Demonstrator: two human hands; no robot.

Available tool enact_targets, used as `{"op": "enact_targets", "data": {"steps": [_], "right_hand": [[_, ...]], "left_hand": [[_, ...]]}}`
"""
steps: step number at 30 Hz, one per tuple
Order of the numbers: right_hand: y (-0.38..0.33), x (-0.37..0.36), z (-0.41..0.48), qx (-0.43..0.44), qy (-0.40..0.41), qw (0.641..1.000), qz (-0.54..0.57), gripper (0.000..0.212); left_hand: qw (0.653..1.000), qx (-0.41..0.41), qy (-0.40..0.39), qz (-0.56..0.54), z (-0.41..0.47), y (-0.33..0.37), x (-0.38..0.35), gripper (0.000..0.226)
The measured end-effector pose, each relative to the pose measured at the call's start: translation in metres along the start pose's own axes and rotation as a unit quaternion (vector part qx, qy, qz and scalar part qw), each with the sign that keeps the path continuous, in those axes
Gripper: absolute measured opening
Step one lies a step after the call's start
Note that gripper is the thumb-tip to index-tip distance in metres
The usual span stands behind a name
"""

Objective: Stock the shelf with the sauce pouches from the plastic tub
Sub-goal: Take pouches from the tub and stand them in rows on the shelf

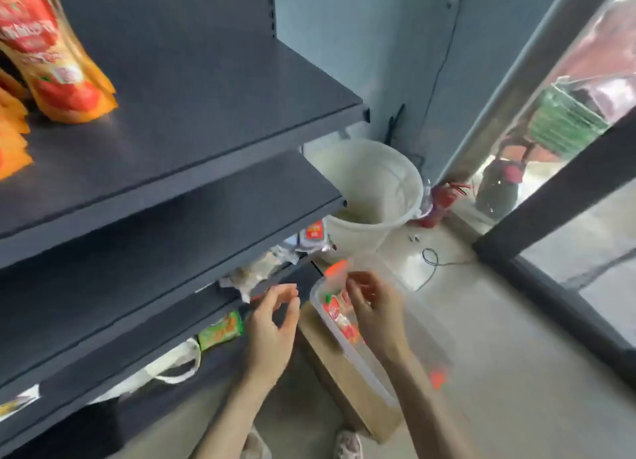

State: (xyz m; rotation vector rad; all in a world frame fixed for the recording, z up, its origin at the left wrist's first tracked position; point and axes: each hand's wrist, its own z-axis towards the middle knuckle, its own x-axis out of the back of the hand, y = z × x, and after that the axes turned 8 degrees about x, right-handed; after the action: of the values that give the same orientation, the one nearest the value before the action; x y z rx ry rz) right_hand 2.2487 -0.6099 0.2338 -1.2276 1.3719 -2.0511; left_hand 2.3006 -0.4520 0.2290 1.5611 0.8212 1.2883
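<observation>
Hovering beside the clear plastic tub, the left hand curls loosely, empty. Inside it, the right hand reaches a red sauce pouch; grip unclear through blur.

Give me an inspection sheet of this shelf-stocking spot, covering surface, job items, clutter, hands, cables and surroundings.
Surface: dark metal shelf, several tiers.
Job's things: sauce pouches upright at the top tier's left; spare pouches in the clear plastic tub, which sits on a cardboard box.
Clutter: white bucket on the floor; green packet and white bag on lower tiers.
Hands: left hand loosely curled, holding nothing; right hand over the tub's pouches, grip too blurred to tell.
Cables: thin black cable looped on the floor; another down the wall.
Surroundings: glass door at right.
</observation>
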Motion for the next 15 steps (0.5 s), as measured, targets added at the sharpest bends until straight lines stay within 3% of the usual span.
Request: {"op": "enact_targets", "data": {"steps": [4, 6, 15], "right_hand": [[0.077, 0.043, -0.039, -0.068, -0.021, 0.997, -0.034, 0.025], [0.110, 0.055, -0.050, -0.113, -0.036, 0.992, -0.041, 0.016], [0.246, 0.047, -0.036, -0.242, -0.048, 0.968, -0.048, 0.011]], "left_hand": [[0.993, 0.092, -0.079, 0.009, -0.047, -0.042, -0.076, 0.027], [0.985, 0.132, -0.108, 0.019, -0.062, -0.058, -0.105, 0.028], [0.951, 0.278, -0.134, 0.028, -0.037, -0.117, -0.214, 0.015]]}}
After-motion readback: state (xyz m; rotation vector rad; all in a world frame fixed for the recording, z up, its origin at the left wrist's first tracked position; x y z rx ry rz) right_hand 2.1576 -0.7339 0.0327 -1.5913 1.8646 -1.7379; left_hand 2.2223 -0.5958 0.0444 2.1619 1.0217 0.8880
